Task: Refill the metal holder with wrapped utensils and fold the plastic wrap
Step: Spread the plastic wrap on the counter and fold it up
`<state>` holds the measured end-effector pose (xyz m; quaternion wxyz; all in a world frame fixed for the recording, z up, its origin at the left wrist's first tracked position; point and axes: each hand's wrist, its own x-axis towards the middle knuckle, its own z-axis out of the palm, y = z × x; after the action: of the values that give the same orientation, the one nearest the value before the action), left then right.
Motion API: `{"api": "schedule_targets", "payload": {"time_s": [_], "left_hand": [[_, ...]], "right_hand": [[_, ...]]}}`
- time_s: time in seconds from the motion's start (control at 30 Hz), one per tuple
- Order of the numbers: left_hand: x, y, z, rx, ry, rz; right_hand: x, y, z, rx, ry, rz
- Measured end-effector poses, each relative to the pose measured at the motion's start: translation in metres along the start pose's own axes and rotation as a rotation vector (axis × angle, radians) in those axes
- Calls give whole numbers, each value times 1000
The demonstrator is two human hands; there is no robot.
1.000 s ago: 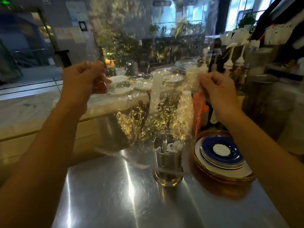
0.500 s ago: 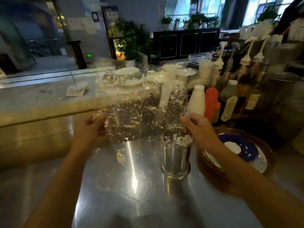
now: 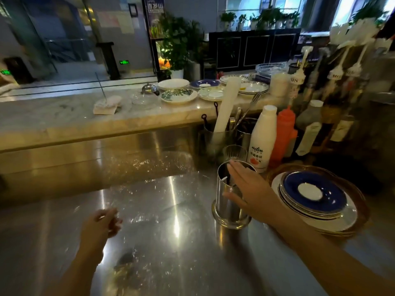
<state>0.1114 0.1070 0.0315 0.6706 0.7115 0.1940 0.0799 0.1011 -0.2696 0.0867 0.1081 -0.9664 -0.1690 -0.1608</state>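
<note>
The metal holder [image 3: 229, 207] stands upright on the steel counter [image 3: 181, 263], right of centre. A white wrapped utensil tip [image 3: 224, 178] shows inside it. My right hand [image 3: 252, 193] lies flat against the holder's right side and rim, fingers spread, thumb on its front. The clear plastic wrap [image 3: 149, 189] is spread low over the counter left of the holder, seen mostly as glints. My left hand [image 3: 100, 223] is closed on the wrap's near left edge, blurred.
A stack of plates with a blue one on top [image 3: 312, 194] sits right of the holder. Behind it are a glass [image 3: 234, 152], a white bottle [image 3: 261, 142], a red bottle [image 3: 284, 129] and a utensil pot [image 3: 220, 135]. Plates [image 3: 179, 96] line the marble ledge.
Both hands have dropped from chest height to the counter, bringing the wrap down flat. My right hand has let go of the wrap and spread against the holder.
</note>
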Motion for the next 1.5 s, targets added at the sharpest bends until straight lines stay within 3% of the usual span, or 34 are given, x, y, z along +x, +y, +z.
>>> {"api": "schedule_targets", "payload": {"time_s": [0.23, 0.37, 0.47, 0.57, 0.87, 1.13, 1.27, 1.4, 1.5], "left_hand": [[-11, -55, -12, 95, 20, -148], [-11, -62, -10, 79, 51, -160], [-10, -67, -11, 92, 37, -153], [-6, -75, -14, 97, 41, -148], [-1, -93, -13, 135, 69, -82], [-9, -89, -11, 153, 36, -70], [-16, -88, -11, 172, 72, -62], [-22, -87, -13, 162, 95, -73], [-27, -89, -18, 194, 111, -52]], "right_hand": [[9, 8, 4, -115, -192, 0], [9, 6, -5, -12, -67, 6], [7, 1, -10, 13, -8, -113], [5, -1, -9, -18, -56, -188], [-2, 14, -1, 26, -142, -95], [-12, 7, -8, 66, 188, -109], [-16, -12, -9, 84, 285, -230], [-15, -34, -6, 113, 297, -292], [-15, -47, 11, 246, 166, -294]]}}
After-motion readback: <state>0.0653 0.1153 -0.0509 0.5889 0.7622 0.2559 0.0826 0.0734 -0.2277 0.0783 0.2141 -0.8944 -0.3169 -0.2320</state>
